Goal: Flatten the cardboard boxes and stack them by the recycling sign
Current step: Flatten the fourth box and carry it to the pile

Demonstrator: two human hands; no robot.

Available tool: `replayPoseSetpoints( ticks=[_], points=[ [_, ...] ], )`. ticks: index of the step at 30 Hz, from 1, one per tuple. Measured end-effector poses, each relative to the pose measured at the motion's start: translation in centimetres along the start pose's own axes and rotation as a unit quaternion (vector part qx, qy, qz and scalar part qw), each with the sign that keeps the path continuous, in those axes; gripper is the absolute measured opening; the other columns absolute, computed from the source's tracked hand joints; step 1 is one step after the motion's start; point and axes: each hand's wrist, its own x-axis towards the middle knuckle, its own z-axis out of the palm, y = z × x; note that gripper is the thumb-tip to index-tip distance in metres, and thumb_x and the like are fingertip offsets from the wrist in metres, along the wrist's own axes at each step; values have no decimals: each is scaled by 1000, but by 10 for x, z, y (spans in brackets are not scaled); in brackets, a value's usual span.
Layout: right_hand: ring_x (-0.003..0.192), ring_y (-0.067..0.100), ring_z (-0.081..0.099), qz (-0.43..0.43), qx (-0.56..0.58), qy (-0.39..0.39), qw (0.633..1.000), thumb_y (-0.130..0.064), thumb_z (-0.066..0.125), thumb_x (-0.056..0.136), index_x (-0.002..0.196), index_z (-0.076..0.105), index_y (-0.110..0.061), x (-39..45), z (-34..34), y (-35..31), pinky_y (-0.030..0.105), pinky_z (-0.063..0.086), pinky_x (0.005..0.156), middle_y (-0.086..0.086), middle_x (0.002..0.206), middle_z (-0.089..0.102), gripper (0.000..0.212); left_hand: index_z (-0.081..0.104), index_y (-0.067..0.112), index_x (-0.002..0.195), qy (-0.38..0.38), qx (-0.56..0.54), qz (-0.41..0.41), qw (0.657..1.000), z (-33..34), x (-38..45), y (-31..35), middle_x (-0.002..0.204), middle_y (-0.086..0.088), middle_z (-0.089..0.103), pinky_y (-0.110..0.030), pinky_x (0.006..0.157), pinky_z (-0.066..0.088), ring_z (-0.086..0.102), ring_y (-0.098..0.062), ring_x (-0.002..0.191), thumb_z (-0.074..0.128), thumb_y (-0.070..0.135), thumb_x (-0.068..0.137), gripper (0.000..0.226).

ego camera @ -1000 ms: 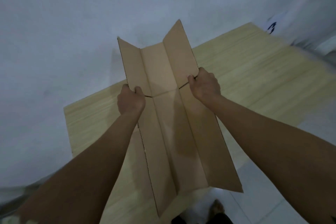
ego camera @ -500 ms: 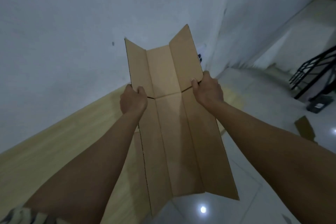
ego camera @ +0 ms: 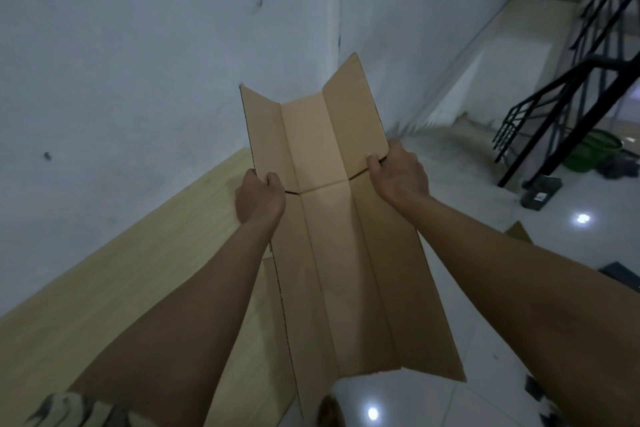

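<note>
both your left hand [ego camera: 259, 202] and right hand [ego camera: 398, 173] pinch the flattened cardboard box [ego camera: 337, 246] mid-air by its side edges over the floor, so its creased panels may fold or slip.

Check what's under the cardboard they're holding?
Beneath the flattened cardboard, held by left hand and right hand, the edge of a wooden tabletop and glossy floor tiles show around it. Whatever lies directly behind the sheet is covered.
</note>
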Motion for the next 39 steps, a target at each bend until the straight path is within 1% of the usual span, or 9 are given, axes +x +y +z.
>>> replayPoseSetpoints(
  ticks=[5, 8, 11, 14, 21, 25, 32, 36, 39],
  points=[
    [94, 34, 59, 21, -4, 5, 1000, -49, 44, 98, 118, 52, -13, 72, -1, 36, 36, 44, 74, 15, 107, 63, 42, 46, 5, 139, -42, 8, -11, 999, 66, 36, 47, 138, -17, 53, -36, 98, 40, 50, -34, 125, 41, 34, 100, 49],
    [93, 34, 59, 31, 4, -3, 999, -48, 46, 97, 111, 51, -13, 118, -4, 62, 37, 45, 74, 15, 105, 62, 38, 48, 4, 136, -55, 16, 1, 998, 103, 54, 75, 138, -17, 53, -35, 96, 41, 50, -33, 124, 40, 33, 100, 46],
    [96, 35, 59, 37, 15, -4, 999, -49, 47, 97, 114, 52, -13, 173, -6, 89, 38, 46, 77, 15, 107, 62, 40, 48, 3, 135, -60, 13, 3, 998, 144, 75, 106, 137, -16, 53, -32, 93, 39, 49, -32, 124, 40, 31, 101, 45],
    [96, 35, 60, 20, 25, -12, 999, -49, 47, 96, 113, 53, -13, 235, -5, 117, 38, 46, 77, 14, 106, 63, 40, 54, 8, 128, -50, -11, 3, 999, 193, 94, 133, 126, -13, 59, -27, 81, 34, 54, -31, 114, 40, 31, 101, 38],
    [95, 34, 61, -45, 33, -62, 997, -46, 47, 97, 117, 53, -11, 352, -6, 175, 37, 46, 76, 14, 105, 65, 40, 58, 12, 122, -3, -73, -76, 994, 289, 104, 183, 116, -4, 62, -24, 81, 35, 56, -22, 101, 40, 36, 101, 37],
    [94, 34, 61, -79, 18, -104, 991, -50, 45, 96, 114, 53, -12, 408, 8, 189, 38, 47, 75, 15, 105, 65, 42, 59, 9, 118, 36, -60, -135, 988, 327, 115, 204, 115, -9, 63, -27, 79, 37, 58, -27, 101, 41, 35, 101, 36],
    [90, 36, 61, -115, 14, -119, 986, -51, 44, 97, 113, 51, -12, 484, 41, 198, 40, 49, 73, 16, 100, 65, 43, 58, 6, 111, 36, -54, -172, 983, 385, 165, 214, 98, -5, 56, -31, 75, 39, 55, -24, 89, 38, 34, 102, 35],
    [88, 35, 61, -112, 16, -153, 982, -49, 44, 98, 119, 49, -13, 501, 74, 209, 42, 51, 75, 17, 97, 64, 42, 59, 8, 111, 57, -68, -215, 973, 412, 179, 201, 101, -6, 60, -30, 76, 38, 55, -25, 90, 40, 36, 102, 35],
    [86, 36, 62, -136, 12, -166, 977, -47, 45, 100, 120, 48, -11, 511, 113, 224, 40, 47, 71, 18, 94, 65, 42, 59, 7, 110, 86, -84, -249, 961, 439, 189, 176, 106, -11, 62, -31, 77, 39, 59, -29, 98, 43, 35, 101, 34]
  ],
)
